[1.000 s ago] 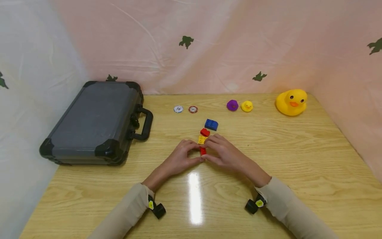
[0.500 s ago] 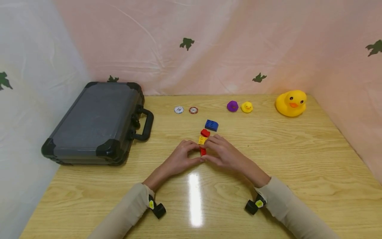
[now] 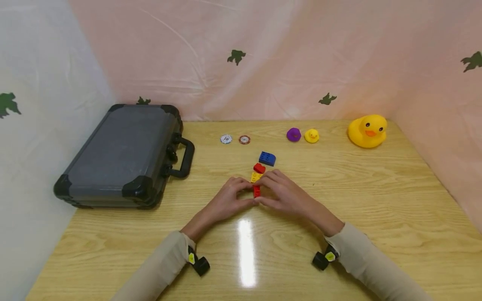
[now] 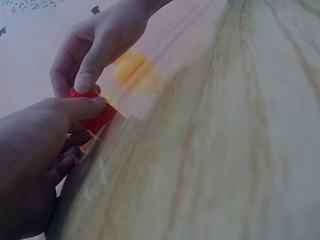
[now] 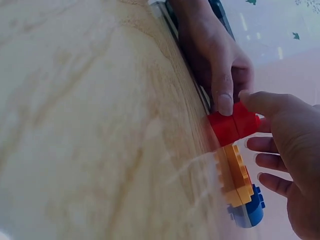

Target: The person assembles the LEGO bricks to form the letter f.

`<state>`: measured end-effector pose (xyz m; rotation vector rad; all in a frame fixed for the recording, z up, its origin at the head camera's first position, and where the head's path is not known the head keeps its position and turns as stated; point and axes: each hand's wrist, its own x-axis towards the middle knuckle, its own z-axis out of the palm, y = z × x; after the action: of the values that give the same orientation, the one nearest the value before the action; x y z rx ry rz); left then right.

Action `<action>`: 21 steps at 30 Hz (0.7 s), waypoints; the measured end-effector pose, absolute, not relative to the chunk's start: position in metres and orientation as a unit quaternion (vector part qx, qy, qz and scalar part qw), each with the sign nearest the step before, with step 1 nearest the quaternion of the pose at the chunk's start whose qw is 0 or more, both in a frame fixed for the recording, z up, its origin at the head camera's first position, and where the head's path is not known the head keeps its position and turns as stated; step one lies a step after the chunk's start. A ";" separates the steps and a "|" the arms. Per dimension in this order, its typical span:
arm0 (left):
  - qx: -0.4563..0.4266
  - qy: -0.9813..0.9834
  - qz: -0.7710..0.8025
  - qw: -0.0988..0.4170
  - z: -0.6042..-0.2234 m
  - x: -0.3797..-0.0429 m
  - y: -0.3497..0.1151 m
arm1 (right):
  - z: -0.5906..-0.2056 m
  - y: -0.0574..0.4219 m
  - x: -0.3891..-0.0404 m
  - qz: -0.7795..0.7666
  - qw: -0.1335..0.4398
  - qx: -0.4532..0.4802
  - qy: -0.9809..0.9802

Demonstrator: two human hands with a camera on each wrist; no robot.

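Both hands meet at two stacked red toy bricks point(image 5: 233, 126) on the table; a seam between the bricks shows in the right wrist view. My left hand point(image 3: 230, 198) pinches the lower brick, its thumb along the near side. With thumb and fingers, my right hand point(image 3: 285, 193) grips the upper part of the stack, whose studs point(image 3: 257, 192) show between the hands in the head view. Just beyond lies a yellow brick point(image 3: 255, 177), partly covered by the right fingers. Behind it are a small red shaped brick point(image 3: 259, 168) and a blue brick with a rounded corner point(image 3: 267, 158).
A grey hard case point(image 3: 124, 150) with a black handle point(image 3: 186, 159) lies at the left. Toward the back are a white poker chip point(image 3: 226, 139), a red poker chip point(image 3: 244, 139), a purple duck point(image 3: 293, 134), a small yellow duck point(image 3: 311, 136) and a large yellow duck point(image 3: 367, 131).
Both hands stay on the red bricks. The right wrist has shifted slightly to the right, and the whole head view has moved a little.
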<state>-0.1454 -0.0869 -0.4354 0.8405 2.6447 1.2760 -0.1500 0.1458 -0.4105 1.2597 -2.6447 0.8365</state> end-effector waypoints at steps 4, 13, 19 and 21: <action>0.279 0.864 0.418 0.035 -0.437 -0.146 -0.087 | -0.411 0.153 -0.151 0.293 0.035 0.377 -0.878; 0.268 0.866 0.419 0.046 -0.436 -0.146 -0.087 | -0.419 0.167 -0.164 0.318 0.057 0.337 -0.884; 0.264 0.869 0.416 0.050 -0.436 -0.145 -0.087 | -0.426 0.169 -0.171 0.310 0.064 0.331 -0.889; 0.263 0.869 0.416 0.052 -0.436 -0.145 -0.087 | -0.428 0.169 -0.173 0.306 0.064 0.331 -0.890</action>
<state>-0.1450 -0.0871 -0.4363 0.8006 2.6443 1.2646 -0.1726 0.1693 -0.4281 0.9994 -2.6888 0.9242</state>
